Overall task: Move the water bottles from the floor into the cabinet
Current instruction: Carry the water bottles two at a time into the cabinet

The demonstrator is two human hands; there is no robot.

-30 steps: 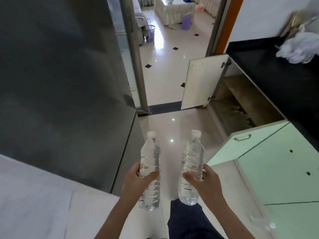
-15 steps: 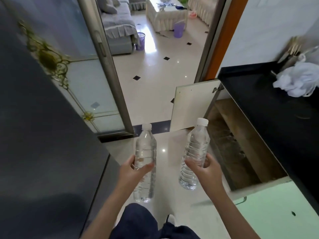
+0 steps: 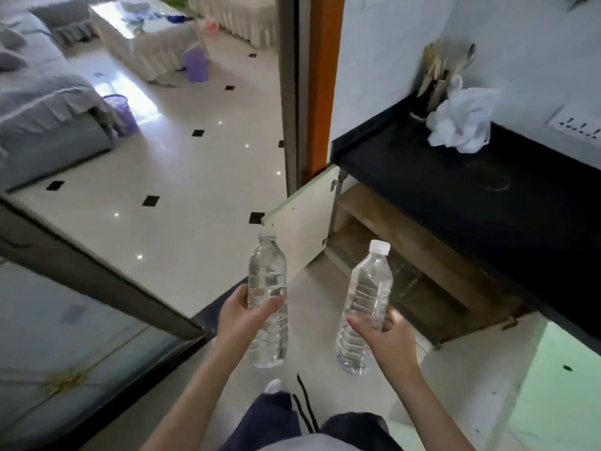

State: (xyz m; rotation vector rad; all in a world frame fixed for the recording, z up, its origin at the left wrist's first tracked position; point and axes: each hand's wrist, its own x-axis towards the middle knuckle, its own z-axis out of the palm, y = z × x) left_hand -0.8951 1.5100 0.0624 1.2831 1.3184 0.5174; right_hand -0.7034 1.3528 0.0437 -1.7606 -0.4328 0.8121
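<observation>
Left hand (image 3: 240,315): gripping one water bottle (image 3: 267,275) mid-body, upright
Right hand (image 3: 387,340): gripping second bottle (image 3: 367,288), tilting toward cabinet (image 3: 390,242)
Change: cabinet is drawing nearer (door (image 3: 302,219) standing open); placing is coming next

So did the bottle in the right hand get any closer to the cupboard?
Yes. The right bottle moved forward toward the open cabinet; its cap now overlaps the opening.
</observation>
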